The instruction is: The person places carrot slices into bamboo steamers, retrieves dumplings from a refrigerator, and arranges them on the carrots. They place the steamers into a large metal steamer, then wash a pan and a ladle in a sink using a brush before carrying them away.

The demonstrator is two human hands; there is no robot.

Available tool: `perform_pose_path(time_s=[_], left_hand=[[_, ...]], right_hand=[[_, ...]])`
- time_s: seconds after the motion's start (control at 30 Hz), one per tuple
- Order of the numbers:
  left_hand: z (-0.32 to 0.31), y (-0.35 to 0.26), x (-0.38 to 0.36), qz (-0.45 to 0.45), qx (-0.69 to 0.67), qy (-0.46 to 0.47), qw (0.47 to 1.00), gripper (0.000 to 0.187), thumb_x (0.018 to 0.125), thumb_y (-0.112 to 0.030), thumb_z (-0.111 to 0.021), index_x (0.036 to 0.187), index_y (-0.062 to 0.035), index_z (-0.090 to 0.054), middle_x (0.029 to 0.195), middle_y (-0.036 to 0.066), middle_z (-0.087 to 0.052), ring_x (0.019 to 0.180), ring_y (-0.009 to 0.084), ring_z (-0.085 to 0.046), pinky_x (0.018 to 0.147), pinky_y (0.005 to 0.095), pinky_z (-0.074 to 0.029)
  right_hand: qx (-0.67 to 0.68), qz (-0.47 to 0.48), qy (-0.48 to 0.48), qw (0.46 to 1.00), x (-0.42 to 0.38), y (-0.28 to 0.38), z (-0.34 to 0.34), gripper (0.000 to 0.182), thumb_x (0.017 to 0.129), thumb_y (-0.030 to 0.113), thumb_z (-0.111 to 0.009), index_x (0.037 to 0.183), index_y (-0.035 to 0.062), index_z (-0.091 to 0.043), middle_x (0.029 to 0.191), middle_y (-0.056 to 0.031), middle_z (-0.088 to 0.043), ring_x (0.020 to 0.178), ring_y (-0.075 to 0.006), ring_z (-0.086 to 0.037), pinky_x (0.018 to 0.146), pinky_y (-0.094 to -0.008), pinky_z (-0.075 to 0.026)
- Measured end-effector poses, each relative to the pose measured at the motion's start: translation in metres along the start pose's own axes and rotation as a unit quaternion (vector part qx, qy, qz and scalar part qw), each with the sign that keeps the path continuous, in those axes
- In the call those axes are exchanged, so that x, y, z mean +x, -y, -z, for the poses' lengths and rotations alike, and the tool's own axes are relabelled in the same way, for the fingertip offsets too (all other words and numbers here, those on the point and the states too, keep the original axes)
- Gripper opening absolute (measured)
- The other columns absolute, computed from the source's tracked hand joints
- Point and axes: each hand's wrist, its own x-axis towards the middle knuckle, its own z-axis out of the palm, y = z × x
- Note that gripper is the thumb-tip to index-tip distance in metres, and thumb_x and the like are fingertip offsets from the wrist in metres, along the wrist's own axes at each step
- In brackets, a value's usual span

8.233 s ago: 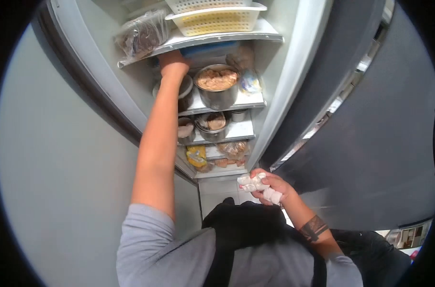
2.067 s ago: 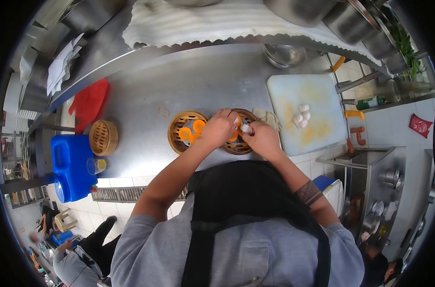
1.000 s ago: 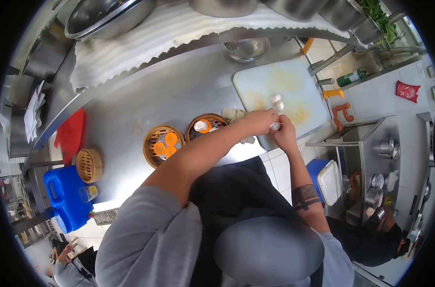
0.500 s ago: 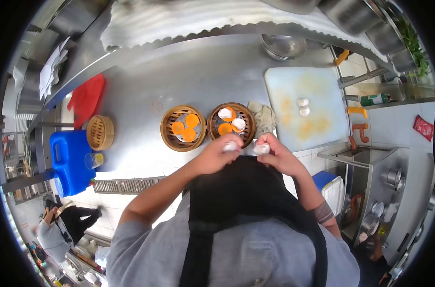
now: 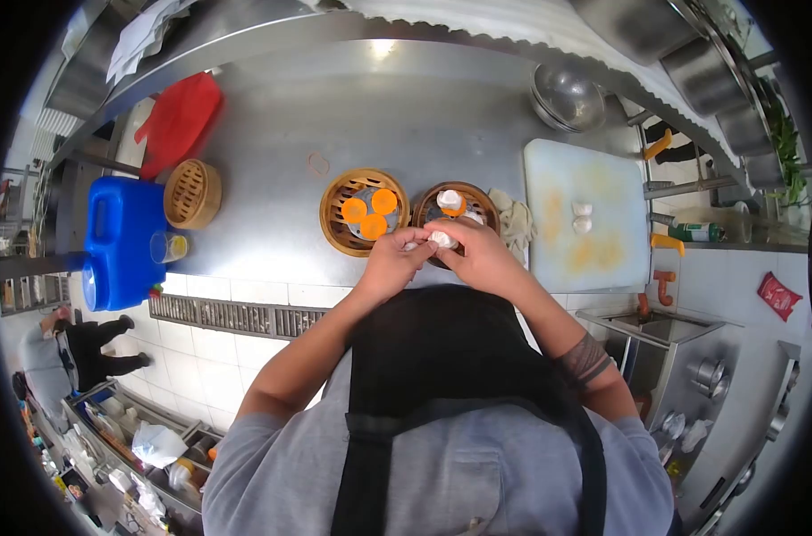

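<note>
My left hand (image 5: 393,265) is closed, its fingers pinched around a small white dumpling (image 5: 411,247), mostly hidden. My right hand (image 5: 480,252) pinches another white dumpling (image 5: 442,239) with pleats on top. Both hands meet over the near edge of the darker bamboo steamer (image 5: 457,185). Inside that steamer a white dumpling (image 5: 450,199) rests on an orange round slice, which looks like carrot; my hands cover part of the contents. Beside it, a lighter bamboo steamer (image 5: 326,217) holds three orange slices (image 5: 374,227) on a pale perforated liner.
Two white dumplings (image 5: 582,217) sit on a stained white cutting board (image 5: 549,170) at right. A cloth (image 5: 516,223) lies between board and steamer. Metal bowls (image 5: 568,98) stand behind. At left are a blue jug (image 5: 124,241), an empty steamer (image 5: 192,194) and a plastic cup (image 5: 168,247).
My hands have come together, and moved forward over the edge of the darker steamer. Each still holds a dumpling. The camera view has shifted.
</note>
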Motion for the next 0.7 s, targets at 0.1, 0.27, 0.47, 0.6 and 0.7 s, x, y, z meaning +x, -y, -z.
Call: perform_pose_path(time_s=[0.1,0.27,0.47,0.6,0.7], left_hand=[[0.003,0.018,0.007,-0.095,0.059,-0.064,0.992,0.021,0.098,-0.014,-0.07,0.114,-0.0022,-0.074,0.085,0.002,-0.071,0.076,0.0111,-0.064,0.067,0.0285,-0.053],[0.022,-0.003,0.023,-0.223,0.233,-0.111,0.94,0.018,0.096,-0.008,-0.067,0.11,-0.0014,-0.075,0.091,0.012,-0.073,0.091,0.025,-0.072,0.083,0.0361,-0.056],[0.024,-0.032,0.053,-0.325,0.382,-0.071,0.862,0.024,0.093,-0.006,-0.067,0.115,-0.0072,-0.076,0.111,0.012,-0.072,0.104,0.0339,-0.068,0.09,0.0406,-0.055],[0.021,-0.037,0.071,-0.374,0.409,-0.025,0.832,0.026,0.092,-0.007,-0.068,0.117,-0.0082,-0.075,0.115,0.01,-0.071,0.107,0.032,-0.067,0.091,0.0421,-0.056],[0.02,-0.035,0.083,-0.398,0.444,-0.006,0.803,0.026,0.092,-0.009,-0.069,0.118,-0.0081,-0.074,0.113,0.009,-0.071,0.107,0.0314,-0.067,0.091,0.0429,-0.056]], right_hand=[[-0.034,-0.037,-0.098,0.994,-0.003,-0.005,-0.011,0.039,0.086,0.006,-0.067,0.125,0.0057,-0.066,0.118,-0.0199,-0.067,0.11,-0.0398,-0.063,0.097,-0.0468,-0.053],[-0.27,0.044,-0.089,0.958,0.008,-0.012,-0.009,0.033,0.082,0.007,-0.067,0.115,0.005,-0.071,0.114,-0.0174,-0.068,0.115,-0.0382,-0.061,0.098,-0.0483,-0.052],[-0.355,0.047,-0.086,0.93,0.019,-0.022,-0.02,0.033,0.083,0.01,-0.07,0.115,0.0041,-0.07,0.113,-0.0176,-0.065,0.111,-0.0374,-0.062,0.095,-0.0474,-0.053],[-0.291,0.039,-0.181,0.939,-0.001,-0.005,-0.006,0.037,0.084,0.011,-0.071,0.12,0.0023,-0.067,0.115,-0.0174,-0.065,0.109,-0.0378,-0.062,0.094,-0.047,-0.054],[-0.221,-0.072,-0.209,0.95,-0.019,-0.013,0.008,0.044,0.084,0.01,-0.074,0.127,0.0017,-0.064,0.119,-0.0176,-0.065,0.113,-0.0385,-0.059,0.097,-0.0468,-0.051]])
